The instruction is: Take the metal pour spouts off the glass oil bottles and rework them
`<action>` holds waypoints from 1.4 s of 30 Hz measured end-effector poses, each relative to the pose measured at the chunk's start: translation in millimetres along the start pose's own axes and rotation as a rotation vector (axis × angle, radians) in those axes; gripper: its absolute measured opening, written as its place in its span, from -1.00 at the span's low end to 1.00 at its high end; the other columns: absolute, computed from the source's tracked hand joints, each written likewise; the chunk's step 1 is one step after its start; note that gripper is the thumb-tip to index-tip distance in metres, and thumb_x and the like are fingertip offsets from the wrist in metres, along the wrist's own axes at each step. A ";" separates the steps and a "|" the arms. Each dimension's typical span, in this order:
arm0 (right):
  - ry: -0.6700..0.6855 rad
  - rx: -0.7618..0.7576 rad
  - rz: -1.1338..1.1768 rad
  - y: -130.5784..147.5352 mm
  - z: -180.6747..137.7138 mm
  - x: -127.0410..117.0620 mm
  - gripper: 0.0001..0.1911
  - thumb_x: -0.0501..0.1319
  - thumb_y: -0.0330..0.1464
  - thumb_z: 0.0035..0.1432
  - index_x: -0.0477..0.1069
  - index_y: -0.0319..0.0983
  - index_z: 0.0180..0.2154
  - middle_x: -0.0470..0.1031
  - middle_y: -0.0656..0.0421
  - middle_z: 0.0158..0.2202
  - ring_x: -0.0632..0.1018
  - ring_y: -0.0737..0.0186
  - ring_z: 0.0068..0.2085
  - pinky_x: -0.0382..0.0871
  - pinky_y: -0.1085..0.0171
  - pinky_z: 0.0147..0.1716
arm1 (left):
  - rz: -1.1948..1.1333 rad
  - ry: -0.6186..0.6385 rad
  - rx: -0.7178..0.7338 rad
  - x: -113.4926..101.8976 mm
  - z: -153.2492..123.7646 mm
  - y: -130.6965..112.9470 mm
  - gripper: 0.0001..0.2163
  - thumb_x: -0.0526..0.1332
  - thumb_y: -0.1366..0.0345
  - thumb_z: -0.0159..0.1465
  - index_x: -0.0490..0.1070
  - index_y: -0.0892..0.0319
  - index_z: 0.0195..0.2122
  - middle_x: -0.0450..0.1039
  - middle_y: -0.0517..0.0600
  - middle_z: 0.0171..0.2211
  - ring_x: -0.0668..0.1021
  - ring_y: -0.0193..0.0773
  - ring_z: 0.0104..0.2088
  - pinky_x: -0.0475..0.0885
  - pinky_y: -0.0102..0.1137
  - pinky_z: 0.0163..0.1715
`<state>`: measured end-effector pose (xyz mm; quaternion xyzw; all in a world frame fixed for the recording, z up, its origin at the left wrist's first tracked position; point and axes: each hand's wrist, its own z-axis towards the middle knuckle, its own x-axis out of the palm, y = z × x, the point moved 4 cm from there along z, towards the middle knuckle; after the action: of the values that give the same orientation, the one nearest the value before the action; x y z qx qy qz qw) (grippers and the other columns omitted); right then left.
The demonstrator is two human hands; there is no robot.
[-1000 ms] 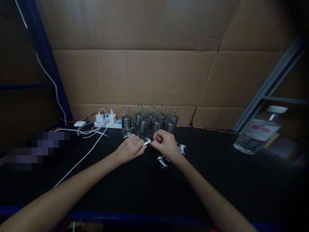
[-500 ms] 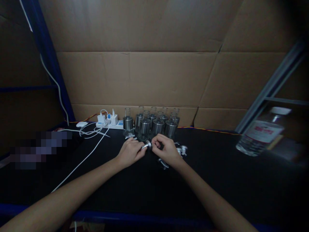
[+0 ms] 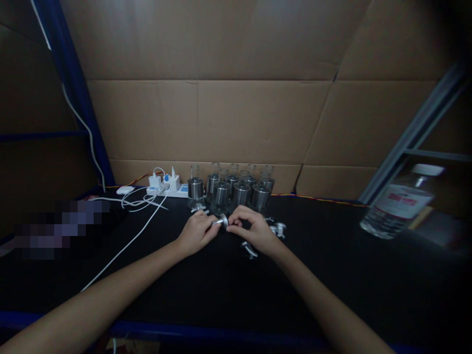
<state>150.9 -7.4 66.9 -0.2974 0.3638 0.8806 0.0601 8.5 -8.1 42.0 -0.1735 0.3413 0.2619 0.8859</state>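
A small silver pour spout with a round disc-shaped end [image 3: 223, 221] is pinched in my left hand [image 3: 197, 232], over the black tabletop. My right hand [image 3: 255, 230] has thumb and fingertips closed on the disc from the other side. Just behind stand several glass bottles with brushed metal sleeves [image 3: 221, 191]. More silver pour spouts lie about: one by my left knuckles [image 3: 199, 208], one right of my right hand [image 3: 279, 229] and one below it [image 3: 250, 250].
A white power strip [image 3: 182, 191] with chargers and tangled white cables [image 3: 142, 200] stands at back left. On the right is a large clear water bottle [image 3: 398, 209]. A cardboard wall [image 3: 236, 118] closes the back; a blue frame edge [image 3: 206, 332] runs along the front.
My right fingers have opened from a tight curl and reached left to the spout's disc. The left hand has shifted slightly left with the spout.
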 end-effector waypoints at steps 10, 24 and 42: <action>0.105 0.020 0.027 1.1 -0.1 -3.7 -0.91 0.18 -0.37 -0.03 0.31 -0.26 -0.51 0.20 0.24 -0.47 0.27 0.38 -0.42 0.15 0.34 -0.40 | -0.070 0.070 0.050 0.5 0.9 -1.8 -0.73 -0.13 0.28 0.25 0.21 0.21 -0.54 0.23 -0.08 -0.63 0.29 -0.36 -0.55 0.20 -0.44 -0.45; 0.031 0.173 0.269 1.1 -1.2 0.5 -0.87 0.12 -0.36 -0.01 0.24 -0.26 -0.54 0.11 0.28 -0.52 0.20 0.41 -0.49 0.04 0.38 -0.51 | 0.001 0.056 0.122 0.7 3.0 -4.3 -0.77 -0.09 0.31 0.23 0.23 0.22 -0.52 0.26 -0.07 -0.63 0.30 -0.38 -0.58 0.24 -0.44 -0.44; -0.204 0.296 0.351 -15.5 -2.7 8.6 -0.90 0.11 -0.39 -0.09 0.21 -0.25 -0.58 0.16 0.31 -0.62 0.18 0.41 -0.55 0.02 0.37 -0.55 | 0.304 0.060 0.324 0.1 4.2 -9.3 -0.82 -0.07 0.34 0.23 0.24 0.24 -0.45 0.34 -0.06 -0.56 0.38 -0.38 -0.55 0.26 -0.42 -0.41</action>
<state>150.2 1.0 51.1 -0.1271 0.5272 0.8401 -0.0145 16.1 -13.5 46.1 0.0168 0.4273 0.3290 0.8419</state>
